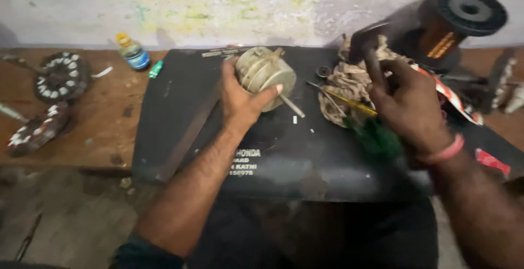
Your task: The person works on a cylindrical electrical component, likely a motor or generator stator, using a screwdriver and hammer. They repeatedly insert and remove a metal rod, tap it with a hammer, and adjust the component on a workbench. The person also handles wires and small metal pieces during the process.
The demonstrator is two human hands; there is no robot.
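small bottle [133, 52] | two wound stators [61, 76] | copper wire spool [461, 21] | screwdrivers [349, 104] | rag heap [349, 81]

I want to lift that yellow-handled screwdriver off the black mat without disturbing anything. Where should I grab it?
Probably by the yellow handle, coming from above on the near side. It lies flat, slanting across the tangled wire bundle, with its thin shaft pointing toward the motor housing in the left hand. The right hand partly covers its far end.

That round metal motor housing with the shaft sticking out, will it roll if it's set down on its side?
The motor housing in the left hand looks cylindrical, so it would probably roll. Its metal body suggests weight, and the thin shaft might catch.
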